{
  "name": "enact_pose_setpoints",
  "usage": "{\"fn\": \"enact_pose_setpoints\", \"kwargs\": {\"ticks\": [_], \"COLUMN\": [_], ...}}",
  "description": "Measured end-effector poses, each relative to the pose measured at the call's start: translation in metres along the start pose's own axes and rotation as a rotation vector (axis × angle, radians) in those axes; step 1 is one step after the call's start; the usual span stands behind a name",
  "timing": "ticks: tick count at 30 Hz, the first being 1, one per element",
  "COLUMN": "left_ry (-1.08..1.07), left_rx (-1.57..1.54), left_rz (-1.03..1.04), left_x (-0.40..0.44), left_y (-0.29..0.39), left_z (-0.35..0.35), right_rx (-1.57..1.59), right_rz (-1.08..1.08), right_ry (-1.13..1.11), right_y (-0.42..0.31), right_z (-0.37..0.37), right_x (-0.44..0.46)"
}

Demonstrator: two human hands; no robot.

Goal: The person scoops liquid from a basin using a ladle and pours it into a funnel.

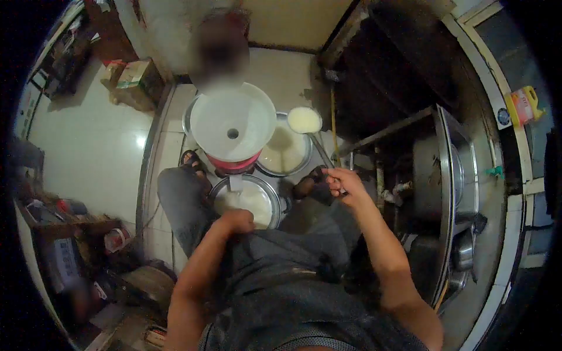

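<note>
My right hand (342,182) is wrapped round the long handle of a ladle (315,145). The ladle's bowl is full of a pale yellowish batter-like mix (305,120) and hangs over the right edge of a metal basin (310,161) holding similar pale liquid. Left of it stands a grinder with a wide white hopper (202,126) and a red body (234,167). Below its pale spout (236,183) sits another metal basin (275,196) with whitish liquid. My left hand (237,221) is closed at that basin's near edge; its fingertips are hidden.
A metal-framed stand with a sink (442,175) is on the right. A yellow jug (525,106) stands beyond it. A cardboard box (139,82) lies back left, and a cluttered shelf (76,228) stands left. My sandalled foot (193,161) is beside the grinder.
</note>
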State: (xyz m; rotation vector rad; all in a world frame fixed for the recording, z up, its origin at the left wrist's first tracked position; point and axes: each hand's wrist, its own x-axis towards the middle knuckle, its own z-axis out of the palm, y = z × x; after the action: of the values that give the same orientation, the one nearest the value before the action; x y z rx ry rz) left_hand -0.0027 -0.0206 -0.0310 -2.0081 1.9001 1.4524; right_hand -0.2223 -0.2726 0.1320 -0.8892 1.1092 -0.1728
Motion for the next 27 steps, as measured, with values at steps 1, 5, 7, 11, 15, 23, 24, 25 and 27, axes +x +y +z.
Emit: {"fn": "enact_pose_setpoints", "kwargs": {"ticks": [1, 5, 7, 11, 15, 23, 24, 25, 27], "left_ry": [0.01, 0.035, 0.072, 0.063, 0.093, 0.079, 0.058, 0.058, 0.045], "left_rx": [-0.008, -0.004, -0.02, -0.05, -0.032, -0.046, -0.027, -0.037, -0.074], "left_rz": [0.001, -0.047, -0.065, -0.058, -0.049, -0.086, -0.081, -0.086, -0.094], "left_x": [0.0, -0.008, -0.015, -0.012, -0.016, -0.021, -0.021, -0.022, -0.024], "left_y": [0.0, 0.007, 0.013, 0.007, 0.008, 0.014, 0.015, 0.014, 0.014], "left_z": [0.0, -0.005, -0.008, -0.002, -0.002, -0.01, -0.01, -0.01, -0.01], "right_rx": [0.016, -0.046, -0.073, -0.134, -0.189, -0.198, -0.207, -0.211, -0.215], "right_rz": [-0.007, -0.022, -0.036, -0.08, -0.114, -0.145, -0.136, -0.118, -0.089], "right_ry": [-0.07, -0.032, -0.036, -0.101, -0.104, -0.234, -0.242, -0.24, -0.256], "right_y": [-0.002, -0.033, -0.048, -0.076, -0.094, -0.087, -0.082, -0.077, -0.065], "right_z": [-0.006, 0.005, 0.008, 0.02, 0.043, 0.07, 0.073, 0.077, 0.081], "right_x": [-0.002, -0.04, -0.057, -0.093, -0.126, -0.141, -0.14, -0.14, -0.138]}}
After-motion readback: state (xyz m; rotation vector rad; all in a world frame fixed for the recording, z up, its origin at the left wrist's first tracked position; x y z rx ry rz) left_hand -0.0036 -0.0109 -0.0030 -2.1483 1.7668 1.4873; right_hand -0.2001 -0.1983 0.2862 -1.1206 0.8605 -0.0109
